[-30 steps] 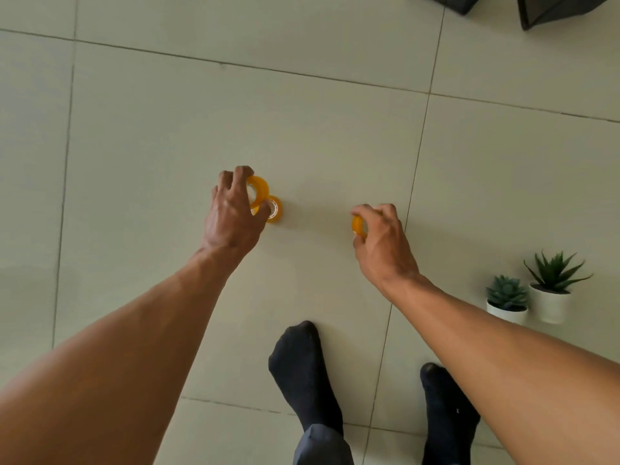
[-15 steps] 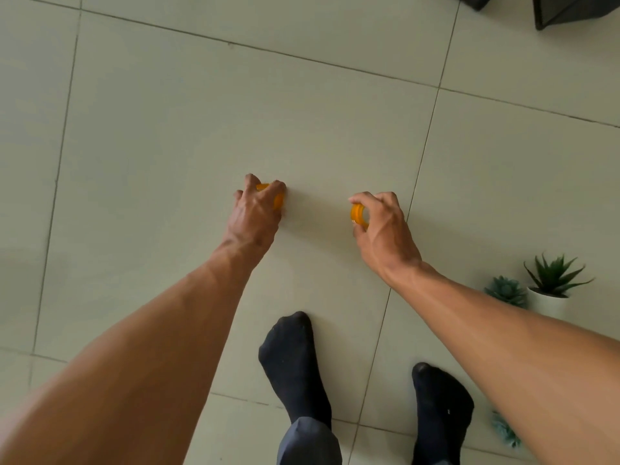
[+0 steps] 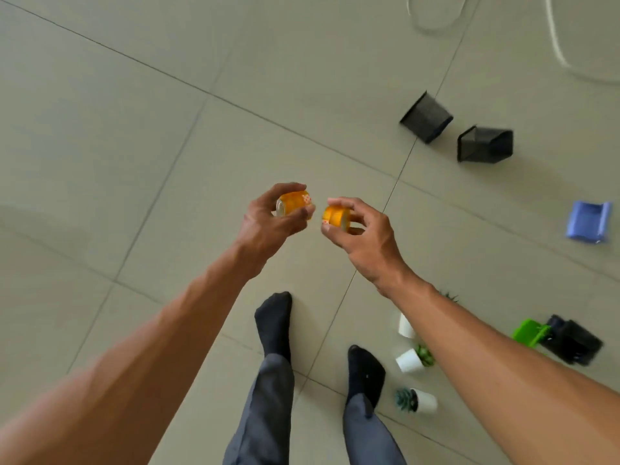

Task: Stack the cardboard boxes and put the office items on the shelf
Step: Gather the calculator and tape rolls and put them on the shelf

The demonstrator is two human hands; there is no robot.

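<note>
Since both hands were still pressed down on the tiled floor [image 3: 100, 129] a second ago, the big change is that they're now lifted well clear of it, so the pickup part looks done. Left hand [image 3: 268, 226] is closed around what seems to be a stack of orange tape rolls [image 3: 292, 202] (it had two down there, now they read as one chunk), and the right hand [image 3: 364, 236] is pinching its own orange tape roll [image 3: 336, 216] between thumb and fingers. The two loads sit just beside each other, not touching as far as I can tell. The view has also swung wider: two black mesh pen holders [image 3: 426, 117] lie tipped over up right, a blue thing [image 3: 588, 222] further right, a green and black gadget [image 3: 557, 337] near the right arm, plus little potted plants [image 3: 414, 360] on their sides by the socked feet [image 3: 275, 317]. No shelf or cardboard boxes in sight, so my guess is the tape gets carried off next and plenty is still left to collect.
</note>
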